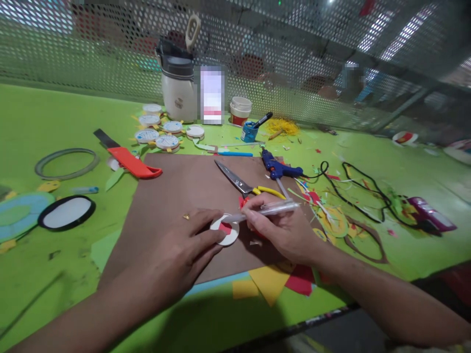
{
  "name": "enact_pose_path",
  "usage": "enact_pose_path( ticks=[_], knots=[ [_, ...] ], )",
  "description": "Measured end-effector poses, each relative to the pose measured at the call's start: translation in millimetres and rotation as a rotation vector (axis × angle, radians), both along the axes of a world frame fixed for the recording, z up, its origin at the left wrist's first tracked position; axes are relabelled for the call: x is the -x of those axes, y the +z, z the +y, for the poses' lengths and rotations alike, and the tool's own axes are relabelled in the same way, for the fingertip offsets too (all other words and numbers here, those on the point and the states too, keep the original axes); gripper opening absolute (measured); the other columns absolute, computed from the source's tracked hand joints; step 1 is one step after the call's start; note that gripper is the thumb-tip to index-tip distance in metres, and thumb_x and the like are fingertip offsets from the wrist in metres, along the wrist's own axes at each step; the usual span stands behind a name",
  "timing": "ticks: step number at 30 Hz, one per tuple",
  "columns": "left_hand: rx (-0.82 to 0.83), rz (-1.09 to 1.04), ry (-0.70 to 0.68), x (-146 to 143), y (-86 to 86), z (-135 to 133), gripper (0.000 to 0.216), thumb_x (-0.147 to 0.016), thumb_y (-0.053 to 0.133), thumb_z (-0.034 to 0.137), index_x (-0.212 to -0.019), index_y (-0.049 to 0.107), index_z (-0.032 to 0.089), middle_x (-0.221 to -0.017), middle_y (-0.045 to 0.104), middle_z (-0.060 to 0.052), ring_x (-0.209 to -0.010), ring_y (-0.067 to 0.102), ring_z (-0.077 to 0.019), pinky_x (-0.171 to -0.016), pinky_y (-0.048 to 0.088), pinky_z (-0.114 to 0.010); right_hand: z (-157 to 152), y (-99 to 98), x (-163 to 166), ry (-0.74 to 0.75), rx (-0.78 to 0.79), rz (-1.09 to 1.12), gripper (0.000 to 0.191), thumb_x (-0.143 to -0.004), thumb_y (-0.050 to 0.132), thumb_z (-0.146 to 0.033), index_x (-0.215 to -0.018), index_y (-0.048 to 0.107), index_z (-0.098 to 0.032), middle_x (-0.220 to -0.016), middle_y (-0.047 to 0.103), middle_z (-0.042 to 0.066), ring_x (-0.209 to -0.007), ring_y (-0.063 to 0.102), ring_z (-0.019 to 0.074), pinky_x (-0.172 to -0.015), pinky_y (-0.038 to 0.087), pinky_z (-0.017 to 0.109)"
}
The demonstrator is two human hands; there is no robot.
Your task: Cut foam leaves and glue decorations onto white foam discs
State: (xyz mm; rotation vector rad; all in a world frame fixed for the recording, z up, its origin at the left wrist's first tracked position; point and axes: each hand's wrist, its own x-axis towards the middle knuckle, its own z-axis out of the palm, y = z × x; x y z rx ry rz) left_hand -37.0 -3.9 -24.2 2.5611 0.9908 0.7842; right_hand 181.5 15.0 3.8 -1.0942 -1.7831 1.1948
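Note:
A small round white disc with a red patch in its middle rests on the brown board. The fingers of my left hand press on its left side and hold it in place. Between the thumb and fingers of my right hand is a clear-barrelled pen, its tip over the red patch. Just beyond my right hand lie scissors with yellow handles, partly covered by that hand. A tiny gold-coloured piece sits near my left fingers.
A blue glue gun with a black cord lies at the right among paper scraps. To the left are an orange-handled cutter and a black-rimmed oval. Several white discs stand near a white jug. Coloured paper lies at the front.

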Motion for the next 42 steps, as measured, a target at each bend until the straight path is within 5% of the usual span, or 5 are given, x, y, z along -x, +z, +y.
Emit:
enact_pose_path(
  ticks=[42],
  knots=[
    [0.026,-0.006,0.010,2.4,-3.9,-0.8,0.028,-0.091,0.052,0.017,-0.116,0.065,0.022,-0.122,0.060,-0.012,-0.109,0.058,-0.0222,-0.090,0.048,-0.036,1.7,7.1,-5.6,-0.052,-0.089,-0.125,0.009,-0.088,0.055,-0.022,-0.081,0.060,-0.018,-0.062,0.056,-0.004,-0.054,0.054,0.0094,-0.051,0.045,0.020]
  ],
)
